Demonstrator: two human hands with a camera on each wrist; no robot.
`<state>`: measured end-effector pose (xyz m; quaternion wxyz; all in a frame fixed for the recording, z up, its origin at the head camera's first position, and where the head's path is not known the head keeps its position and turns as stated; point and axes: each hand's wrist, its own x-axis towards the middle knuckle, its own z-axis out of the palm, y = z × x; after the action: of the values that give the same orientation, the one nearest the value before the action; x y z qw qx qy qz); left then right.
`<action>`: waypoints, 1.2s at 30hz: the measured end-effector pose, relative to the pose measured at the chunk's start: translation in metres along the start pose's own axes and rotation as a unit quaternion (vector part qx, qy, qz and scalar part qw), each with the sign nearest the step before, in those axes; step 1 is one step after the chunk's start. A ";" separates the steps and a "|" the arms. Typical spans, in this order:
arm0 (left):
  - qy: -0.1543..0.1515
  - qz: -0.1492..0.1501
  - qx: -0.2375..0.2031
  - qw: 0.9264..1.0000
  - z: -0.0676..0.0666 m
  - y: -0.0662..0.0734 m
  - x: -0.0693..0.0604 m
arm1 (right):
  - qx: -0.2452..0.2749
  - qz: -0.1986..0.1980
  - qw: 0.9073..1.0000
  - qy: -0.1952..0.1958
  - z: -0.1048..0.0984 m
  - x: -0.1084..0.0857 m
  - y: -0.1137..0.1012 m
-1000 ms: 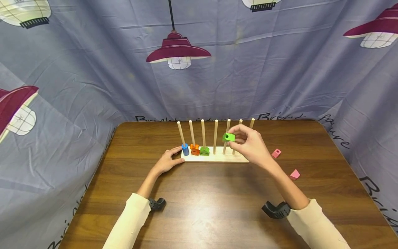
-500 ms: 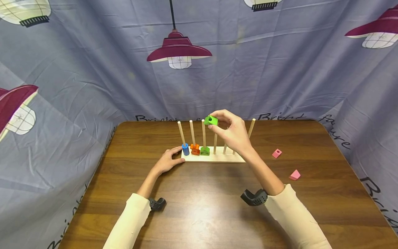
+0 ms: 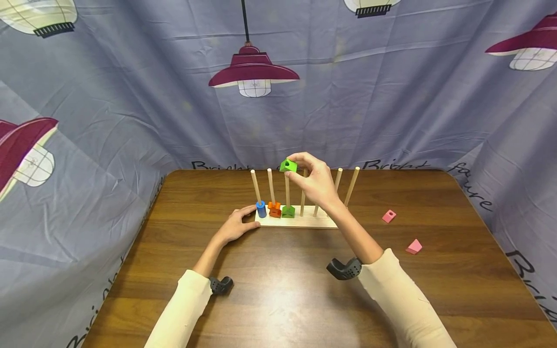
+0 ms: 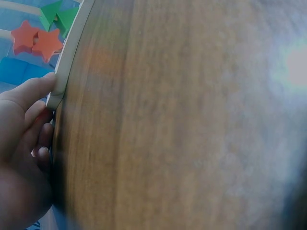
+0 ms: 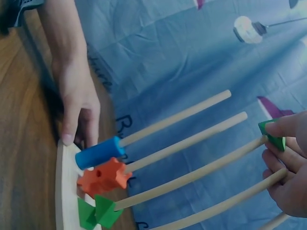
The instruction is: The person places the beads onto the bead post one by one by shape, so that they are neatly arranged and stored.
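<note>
My right hand (image 3: 316,181) pinches a green triangular block (image 3: 288,166) between thumb and fingers. The block is at the top of the third wooden peg (image 5: 192,176) from the left; the right wrist view shows the peg's tip at the block, but whether it has entered the hole I cannot tell. My left hand (image 3: 235,224) grips the left end of the wooden peg board (image 3: 311,222), thumb at the front edge and fingers behind. At the pegs' feet sit blue cylinders (image 3: 261,210), orange stars (image 4: 47,45) and green triangular blocks (image 3: 288,211), on the first three pegs.
To the right on the brown table (image 3: 278,299) lie a pink block with a hole (image 3: 389,216) and a second pink block (image 3: 414,246). Further pegs (image 3: 351,187) rise from the board's right half, partly behind the right hand. A curtain (image 3: 278,121) hangs behind the table.
The right hand has carried the green block leftward and up, from near the fifth peg to the third peg's top. The left hand still holds the board's end.
</note>
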<state>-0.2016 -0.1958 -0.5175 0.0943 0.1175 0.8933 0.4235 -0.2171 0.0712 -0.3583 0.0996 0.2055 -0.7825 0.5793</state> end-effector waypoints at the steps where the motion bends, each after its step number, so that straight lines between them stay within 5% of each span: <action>1: 0.000 -0.001 0.001 1.000 0.000 0.000 0.000 | -0.005 0.003 1.000 0.001 0.001 0.000 0.001; 26: 0.004 0.000 0.003 1.000 -0.001 0.006 -0.003 | -0.026 0.031 0.999 0.015 0.009 -0.003 0.014; 36: 0.004 0.003 0.003 1.000 -0.001 0.003 -0.002 | 0.056 0.073 0.996 0.007 0.016 -0.013 0.035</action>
<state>-0.1994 -0.1947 -0.5143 0.0891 0.1187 0.8947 0.4212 -0.2189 0.0676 -0.3984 0.0506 0.1489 -0.7613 0.6290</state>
